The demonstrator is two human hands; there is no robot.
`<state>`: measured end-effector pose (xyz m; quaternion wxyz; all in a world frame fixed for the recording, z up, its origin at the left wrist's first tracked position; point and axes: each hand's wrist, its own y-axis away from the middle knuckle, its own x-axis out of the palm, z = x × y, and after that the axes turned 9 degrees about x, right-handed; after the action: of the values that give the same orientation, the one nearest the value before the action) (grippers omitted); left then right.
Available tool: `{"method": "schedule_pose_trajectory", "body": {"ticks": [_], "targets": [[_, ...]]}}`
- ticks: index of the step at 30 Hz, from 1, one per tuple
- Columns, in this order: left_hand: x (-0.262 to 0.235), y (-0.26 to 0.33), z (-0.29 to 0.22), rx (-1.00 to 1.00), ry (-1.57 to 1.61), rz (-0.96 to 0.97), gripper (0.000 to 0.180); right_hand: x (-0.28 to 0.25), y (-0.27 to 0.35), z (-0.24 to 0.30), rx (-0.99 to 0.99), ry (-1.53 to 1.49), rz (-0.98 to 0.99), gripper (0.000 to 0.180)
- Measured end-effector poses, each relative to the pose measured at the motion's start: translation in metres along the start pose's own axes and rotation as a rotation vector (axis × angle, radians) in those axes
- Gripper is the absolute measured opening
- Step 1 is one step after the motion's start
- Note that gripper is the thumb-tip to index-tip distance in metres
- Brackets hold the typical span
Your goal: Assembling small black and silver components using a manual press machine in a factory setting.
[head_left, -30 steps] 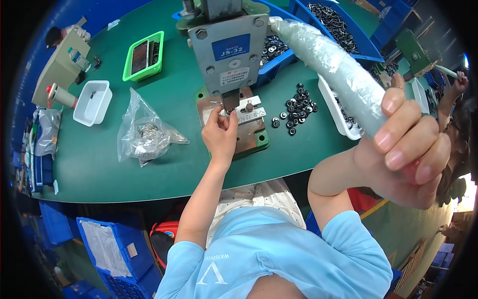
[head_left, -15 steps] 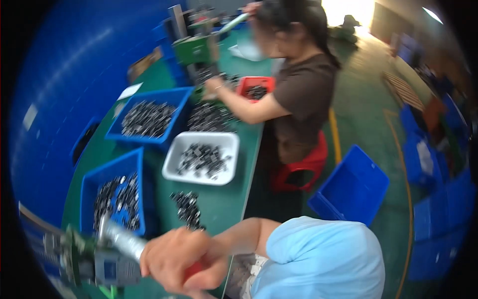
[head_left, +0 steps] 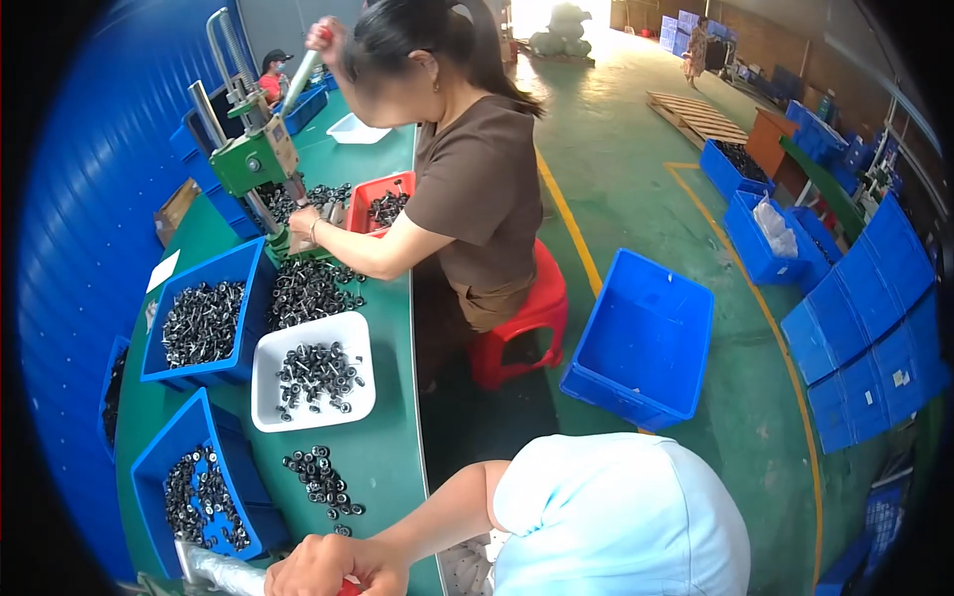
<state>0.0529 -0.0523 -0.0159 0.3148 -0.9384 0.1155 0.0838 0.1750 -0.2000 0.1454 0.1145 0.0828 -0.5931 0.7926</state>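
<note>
Nearby, a pale, shiny, plastic-wrapped lever (head_left: 227, 572), right hand (head_left: 323, 564) in a curled grip around it

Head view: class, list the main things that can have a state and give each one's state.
Right hand: closed around the lever
Lever: film-wrapped, gripped
Nearer blue bin: partly filled with black parts
Farther blue bin: heaped with parts
White tray: partly filled
Floor bin: upright, open-topped
Red stool: sat on by a co-worker
Green press's lever: slanted up, gripped by the co-worker
</note>
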Motion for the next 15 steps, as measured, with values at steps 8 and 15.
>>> {"method": "schedule_pose_trajectory", "body": {"ticks": [8, 15], "targets": [[0.004, 0.001, -0.036, 0.06, -0.176, -0.049, 0.022, 0.003, 0.004, 0.006, 0.028, 0.01, -0.053, 0.014], [-0.002, -0.003, -0.027, 0.105, -0.24, -0.046, 0.024, 0.012, -0.039, -0.02, 0.038, 0.062, -0.065, 0.022]]}}
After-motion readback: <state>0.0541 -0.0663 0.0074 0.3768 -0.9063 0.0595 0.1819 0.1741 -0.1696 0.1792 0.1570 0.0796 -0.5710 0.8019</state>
